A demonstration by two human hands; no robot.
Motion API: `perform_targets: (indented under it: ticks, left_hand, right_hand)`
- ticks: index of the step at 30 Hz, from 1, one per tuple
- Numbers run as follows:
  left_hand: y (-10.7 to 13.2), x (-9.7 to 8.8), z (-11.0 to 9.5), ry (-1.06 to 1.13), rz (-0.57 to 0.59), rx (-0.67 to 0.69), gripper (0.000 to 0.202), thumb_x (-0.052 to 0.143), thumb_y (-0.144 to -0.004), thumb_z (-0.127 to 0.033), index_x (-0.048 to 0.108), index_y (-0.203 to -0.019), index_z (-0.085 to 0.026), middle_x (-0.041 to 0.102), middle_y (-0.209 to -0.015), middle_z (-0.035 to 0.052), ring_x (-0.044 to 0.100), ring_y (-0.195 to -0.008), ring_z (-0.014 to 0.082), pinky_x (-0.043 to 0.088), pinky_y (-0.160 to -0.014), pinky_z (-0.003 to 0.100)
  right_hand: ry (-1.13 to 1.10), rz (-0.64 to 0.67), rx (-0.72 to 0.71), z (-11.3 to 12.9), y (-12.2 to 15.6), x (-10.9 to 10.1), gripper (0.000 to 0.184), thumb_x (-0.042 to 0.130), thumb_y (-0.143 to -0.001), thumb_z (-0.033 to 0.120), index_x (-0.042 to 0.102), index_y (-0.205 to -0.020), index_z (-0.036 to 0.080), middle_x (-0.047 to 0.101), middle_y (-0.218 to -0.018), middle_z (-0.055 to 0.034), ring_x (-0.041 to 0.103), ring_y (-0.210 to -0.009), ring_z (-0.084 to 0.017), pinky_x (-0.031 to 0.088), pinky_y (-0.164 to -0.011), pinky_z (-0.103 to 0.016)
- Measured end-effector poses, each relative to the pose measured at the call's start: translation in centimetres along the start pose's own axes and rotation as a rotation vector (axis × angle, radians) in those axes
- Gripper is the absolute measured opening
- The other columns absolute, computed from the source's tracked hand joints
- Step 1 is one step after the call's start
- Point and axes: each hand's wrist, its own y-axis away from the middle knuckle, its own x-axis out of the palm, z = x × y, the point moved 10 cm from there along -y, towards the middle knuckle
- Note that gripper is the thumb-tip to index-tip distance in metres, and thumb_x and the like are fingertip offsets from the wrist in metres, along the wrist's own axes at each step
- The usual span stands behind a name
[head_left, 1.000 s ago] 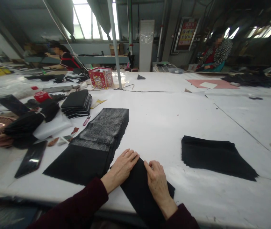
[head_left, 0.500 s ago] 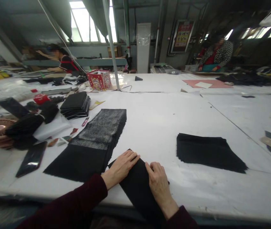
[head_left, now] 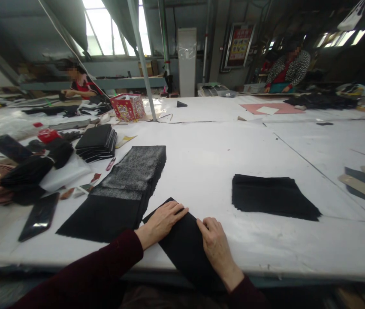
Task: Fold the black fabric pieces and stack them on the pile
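The person's left hand (head_left: 163,219) and right hand (head_left: 216,246) lie flat and released, palms down, on a black cloth piece (head_left: 185,251) at the near edge of the table (head_left: 208,154). Neither hand grips it. Compared with a second ago, a pointed corner of the cloth now shows beyond the left fingertips, where it was covered before. The piece seems to have spread or slid forward under the palms, while both hands have kept their places. It lies between a long pile of black cloth (head_left: 121,197) just to its left and a second dark pile (head_left: 272,197) well apart on the right.
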Motion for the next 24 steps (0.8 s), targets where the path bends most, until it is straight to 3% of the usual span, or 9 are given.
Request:
perform_targets:
  ticks: [6, 12, 15, 19, 24]
  left_hand:
    - [-0.5, -0.1, -1.0, -0.096, 0.051, -0.009, 0.07, 0.047, -0.083, -0.002, 0.032, -0.147, -0.029, 0.054, -0.114, 0.0077, 0.05, -0.104, 0.0243, 0.042, -0.094, 0.039]
    - [-0.9, -0.3, -2.1, -0.082, 0.011, 0.058, 0.061, 0.046, -0.086, -0.004, 0.036, -0.144, -0.021, 0.052, -0.124, 0.0095, 0.048, -0.114, 0.0239, 0.037, -0.104, 0.039]
    - [-1.0, 0.2, -2.4, -0.064, 0.015, 0.069, 0.057, 0.044, -0.09, -0.006, 0.034, -0.144, -0.018, 0.054, -0.123, 0.0092, 0.05, -0.111, 0.0221, 0.04, -0.101, 0.035]
    - [-1.3, 0.8, -3.2, -0.132, 0.074, 0.06, 0.064, 0.043, -0.09, -0.006, 0.029, -0.148, -0.026, 0.055, -0.11, 0.0071, 0.053, -0.1, 0.0223, 0.045, -0.092, 0.036]
    - [-1.4, 0.2, -4.2, -0.2, 0.088, 0.04, 0.066, 0.046, -0.089, -0.009, 0.028, -0.149, -0.029, 0.052, -0.111, 0.0091, 0.051, -0.103, 0.0259, 0.043, -0.092, 0.039]
  right_hand:
    - [0.011, 0.018, -0.004, -0.3, 0.7, -0.5, 0.029, 0.041, -0.096, 0.009, 0.062, -0.115, 0.014, 0.053, -0.09, -0.007, 0.045, -0.086, -0.021, 0.04, -0.077, -0.035]
    - [0.031, 0.038, -0.003, -0.9, 1.6, -1.0, 0.029, 0.043, -0.094, 0.008, 0.061, -0.117, 0.013, 0.054, -0.091, -0.0074, 0.046, -0.086, -0.021, 0.039, -0.076, -0.035]
    - [0.037, 0.047, -0.008, -1.0, 2.0, -1.3, 0.029, 0.044, -0.094, 0.008, 0.06, -0.117, 0.013, 0.055, -0.091, -0.0075, 0.046, -0.085, -0.022, 0.039, -0.075, -0.035]
    - [0.042, 0.045, -0.03, -1.1, 2.6, -1.7, 0.031, 0.044, -0.093, 0.008, 0.059, -0.12, 0.014, 0.055, -0.091, -0.0074, 0.046, -0.085, -0.021, 0.04, -0.075, -0.035]
    - [0.055, 0.048, -0.049, -1.3, 3.3, -2.1, 0.031, 0.046, -0.092, 0.006, 0.059, -0.12, 0.013, 0.054, -0.091, -0.0072, 0.047, -0.086, -0.021, 0.041, -0.074, -0.035]
